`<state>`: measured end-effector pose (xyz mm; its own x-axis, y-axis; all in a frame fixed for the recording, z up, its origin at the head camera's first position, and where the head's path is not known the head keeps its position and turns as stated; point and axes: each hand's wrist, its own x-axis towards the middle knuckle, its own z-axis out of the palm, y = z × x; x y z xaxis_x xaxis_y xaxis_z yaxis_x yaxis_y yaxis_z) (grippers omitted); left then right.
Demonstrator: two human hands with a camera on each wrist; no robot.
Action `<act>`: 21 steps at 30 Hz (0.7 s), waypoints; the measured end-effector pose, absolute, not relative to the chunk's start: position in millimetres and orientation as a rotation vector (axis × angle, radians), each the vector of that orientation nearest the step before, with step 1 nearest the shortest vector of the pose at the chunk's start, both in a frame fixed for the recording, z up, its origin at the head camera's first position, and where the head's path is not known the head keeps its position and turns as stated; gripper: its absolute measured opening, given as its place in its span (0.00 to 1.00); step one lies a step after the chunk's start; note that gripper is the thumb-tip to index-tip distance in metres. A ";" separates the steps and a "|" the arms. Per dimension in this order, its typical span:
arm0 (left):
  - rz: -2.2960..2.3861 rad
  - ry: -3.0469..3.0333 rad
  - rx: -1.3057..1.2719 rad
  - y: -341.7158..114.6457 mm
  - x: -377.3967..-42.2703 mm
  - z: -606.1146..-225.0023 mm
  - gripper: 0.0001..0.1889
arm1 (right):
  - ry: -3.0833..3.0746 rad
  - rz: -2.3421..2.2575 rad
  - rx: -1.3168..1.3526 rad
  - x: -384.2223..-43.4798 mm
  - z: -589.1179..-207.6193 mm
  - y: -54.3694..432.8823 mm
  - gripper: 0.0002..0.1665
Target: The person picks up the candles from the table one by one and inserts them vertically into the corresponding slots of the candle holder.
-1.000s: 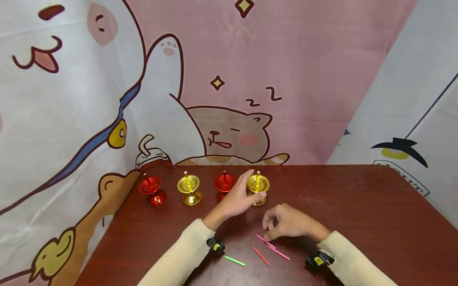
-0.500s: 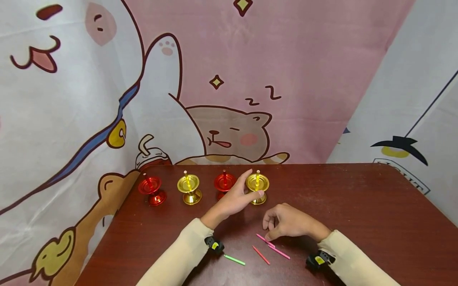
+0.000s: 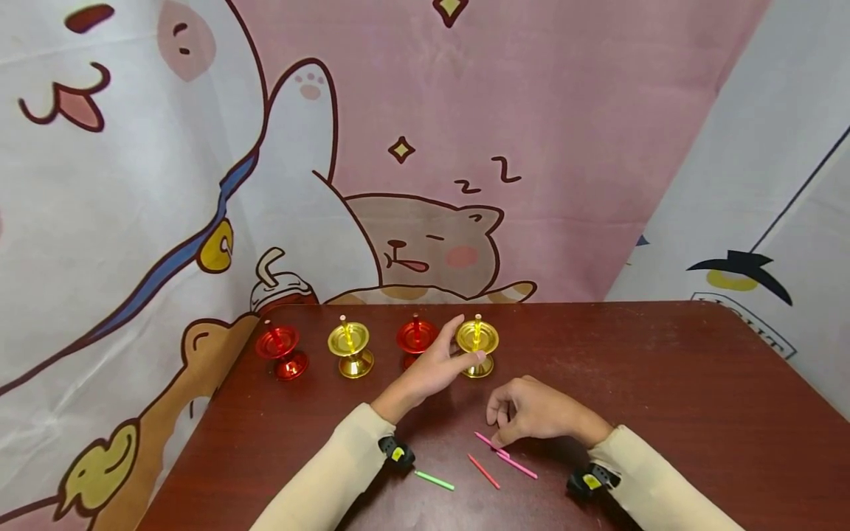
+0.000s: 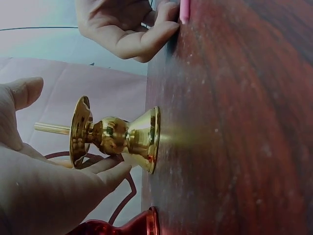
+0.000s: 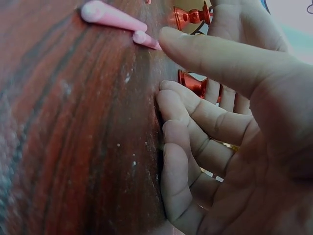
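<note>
My left hand curves around the left side of a shiny gold candle holder, which stands upright on the table. In the left wrist view, the thumb is apart from the holder and the fingers extend behind its stem. My right hand rests low over the table in front, fingers loosely bent with nothing between them. Its thumb tip is right at one slim pink candle-like stick. A second pink stick lies end to end with it, overlapping slightly. In the right wrist view, the thicker-looking pink stick is nearest.
Left of the gold holder stand a red holder, partly hidden by my left hand, another gold one and another red one. A red stick and a green stick lie nearer me. A printed cloth hangs behind.
My left thumb has drawn slightly left across the front of the gold holder. The right hand and the sticks stay put, while the head view shifts a little.
</note>
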<state>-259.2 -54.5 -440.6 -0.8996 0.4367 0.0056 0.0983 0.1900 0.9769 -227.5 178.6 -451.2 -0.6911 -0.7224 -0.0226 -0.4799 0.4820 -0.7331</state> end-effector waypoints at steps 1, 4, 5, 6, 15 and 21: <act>1.768 2.193 0.508 -54.6 -259.3 -440.6 0.47 | 2.410 -1.029 -1.013 -227.9 -452.0 178.5 0.14; 1.768 2.189 0.507 -54.6 -258.7 -440.3 0.47 | 2.423 -1.020 -1.022 -228.4 -453.8 178.4 0.14; 1.767 2.187 0.509 -54.5 -258.6 -440.1 0.47 | 2.425 -1.020 -1.024 -228.4 -454.3 178.5 0.13; 1.767 2.185 0.510 -54.3 -258.3 -439.9 0.47 | 2.428 -1.020 -1.024 -228.4 -454.6 178.6 0.13; 1.775 2.171 0.512 -54.1 -258.4 -440.8 0.46 | 2.435 -1.018 -1.038 -227.0 -454.9 177.3 0.14; 1.767 2.180 0.525 -54.6 -258.9 -441.0 0.46 | 2.442 -0.996 -1.040 -225.6 -452.0 175.8 0.16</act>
<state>-258.9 -54.6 -441.0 -0.8930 0.4500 0.0071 0.1003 0.1834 0.9779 -225.6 175.8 -452.0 -0.6906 -0.7232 -0.0085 -0.5110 0.4962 -0.7019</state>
